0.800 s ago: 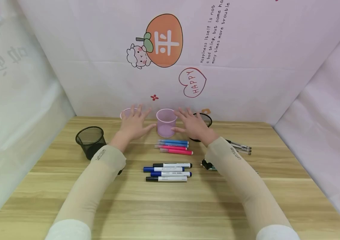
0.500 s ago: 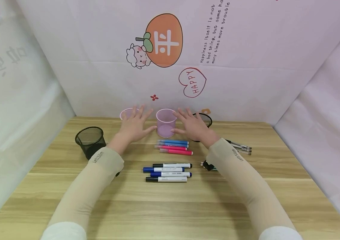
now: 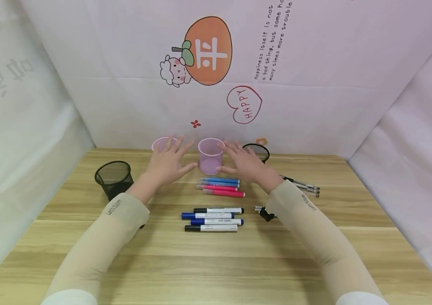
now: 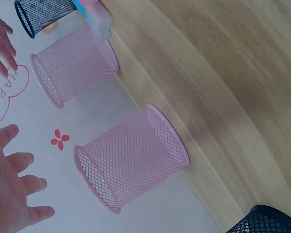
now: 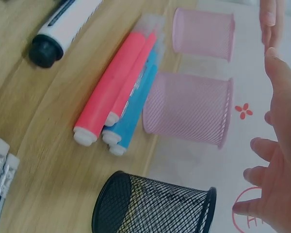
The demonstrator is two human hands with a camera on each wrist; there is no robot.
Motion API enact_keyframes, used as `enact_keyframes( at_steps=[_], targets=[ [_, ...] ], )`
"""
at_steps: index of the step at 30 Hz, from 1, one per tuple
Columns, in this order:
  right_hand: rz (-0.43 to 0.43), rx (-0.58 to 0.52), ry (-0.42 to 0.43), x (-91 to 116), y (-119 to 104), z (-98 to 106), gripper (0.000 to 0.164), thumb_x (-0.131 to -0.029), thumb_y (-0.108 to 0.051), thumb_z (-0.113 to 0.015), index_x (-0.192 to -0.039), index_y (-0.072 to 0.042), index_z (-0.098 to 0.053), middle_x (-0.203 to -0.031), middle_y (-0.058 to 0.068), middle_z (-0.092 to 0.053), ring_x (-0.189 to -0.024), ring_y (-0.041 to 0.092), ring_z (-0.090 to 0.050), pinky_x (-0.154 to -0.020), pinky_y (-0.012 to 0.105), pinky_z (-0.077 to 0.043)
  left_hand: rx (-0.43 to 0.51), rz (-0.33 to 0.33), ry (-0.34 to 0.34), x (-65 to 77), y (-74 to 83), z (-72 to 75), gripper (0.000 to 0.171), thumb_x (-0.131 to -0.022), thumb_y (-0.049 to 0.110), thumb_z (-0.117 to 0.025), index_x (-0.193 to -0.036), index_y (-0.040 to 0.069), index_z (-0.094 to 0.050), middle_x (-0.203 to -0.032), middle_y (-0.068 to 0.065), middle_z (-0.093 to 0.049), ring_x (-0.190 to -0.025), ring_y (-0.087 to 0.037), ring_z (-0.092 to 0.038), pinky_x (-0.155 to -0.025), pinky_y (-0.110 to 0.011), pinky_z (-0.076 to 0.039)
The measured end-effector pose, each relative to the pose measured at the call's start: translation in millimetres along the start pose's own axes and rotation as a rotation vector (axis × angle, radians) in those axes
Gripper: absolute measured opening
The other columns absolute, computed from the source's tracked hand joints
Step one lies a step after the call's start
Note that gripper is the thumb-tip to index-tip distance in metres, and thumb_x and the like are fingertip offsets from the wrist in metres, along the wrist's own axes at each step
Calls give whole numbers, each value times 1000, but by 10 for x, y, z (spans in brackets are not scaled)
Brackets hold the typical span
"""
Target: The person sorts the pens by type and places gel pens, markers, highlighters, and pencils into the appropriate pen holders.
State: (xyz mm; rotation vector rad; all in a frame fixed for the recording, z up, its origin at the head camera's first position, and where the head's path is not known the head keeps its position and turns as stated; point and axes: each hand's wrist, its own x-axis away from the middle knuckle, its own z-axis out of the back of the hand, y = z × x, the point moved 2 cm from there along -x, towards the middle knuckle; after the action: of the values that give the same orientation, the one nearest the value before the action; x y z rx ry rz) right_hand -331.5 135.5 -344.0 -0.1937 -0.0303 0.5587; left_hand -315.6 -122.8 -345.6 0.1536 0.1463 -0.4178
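Observation:
My left hand (image 3: 166, 165) hovers with spread fingers in front of a pink mesh pen holder (image 3: 158, 145), partly covering it. My right hand (image 3: 248, 165) is held the same way before a black mesh pen holder (image 3: 259, 153). Between the hands stands a second pink mesh pen holder (image 3: 211, 165). In the left wrist view, the left hand (image 4: 9, 194) is above the pink holder (image 4: 133, 158), apart from it. The right wrist view shows the right hand (image 5: 281, 145) clear of the black holder (image 5: 155, 204). Neither hand holds anything.
Another black mesh holder (image 3: 114, 178) stands at the left. Pink and blue felt-tip pens (image 3: 223, 187) lie mid-table, with whiteboard markers (image 3: 216, 221) nearer. Clear-barrelled pens (image 3: 304, 186) lie at the right; pencils (image 5: 0, 170) are partly hidden by the right forearm. A printed cloth (image 3: 124, 106) hangs behind.
Both hands have drawn slightly back and the forearms have spread outward, the left to the left and the right to the right. The holders and pens have stayed put.

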Motion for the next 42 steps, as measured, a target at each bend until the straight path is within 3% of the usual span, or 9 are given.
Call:
enact_keyframes(
  at_steps=[7,14,28,42],
  targets=[
    [23,-21,-7,71,-84,-7,84,-102,-59,-54,-167,-22,-15,-171,10,-14,-155,40,-8,-120,66,-10,17,7,13,157,-50,33,78,-101,62,-50,-165,25,-26,-171,-10,-12,-153,-46,-16,-118,-70,-9],
    [21,-41,-18,159,-154,-40,82,-102,-60,-52,-166,-24,-17,-171,8,-15,-155,39,-7,-120,65,-9,30,26,34,312,-133,108,79,-99,63,-52,-164,24,-29,-168,-15,-25,-151,-47,-19,-119,-69,-9],
    [173,-107,-11,346,-340,-97,81,-102,-53,-56,-165,-16,-23,-169,14,-20,-154,40,-16,-120,64,-17,30,127,48,708,-449,255,80,-101,62,-50,-163,16,-30,-169,-17,-14,-153,-46,-10,-117,-72,-9],
    [207,-144,-42,341,-323,-384,77,-101,-47,-63,-164,-20,-28,-167,14,-26,-152,41,-24,-118,63,-25,39,173,56,997,-691,352,81,-101,66,-46,-165,21,-23,-170,-18,-9,-153,-49,-5,-114,-76,-6]
  ],
)
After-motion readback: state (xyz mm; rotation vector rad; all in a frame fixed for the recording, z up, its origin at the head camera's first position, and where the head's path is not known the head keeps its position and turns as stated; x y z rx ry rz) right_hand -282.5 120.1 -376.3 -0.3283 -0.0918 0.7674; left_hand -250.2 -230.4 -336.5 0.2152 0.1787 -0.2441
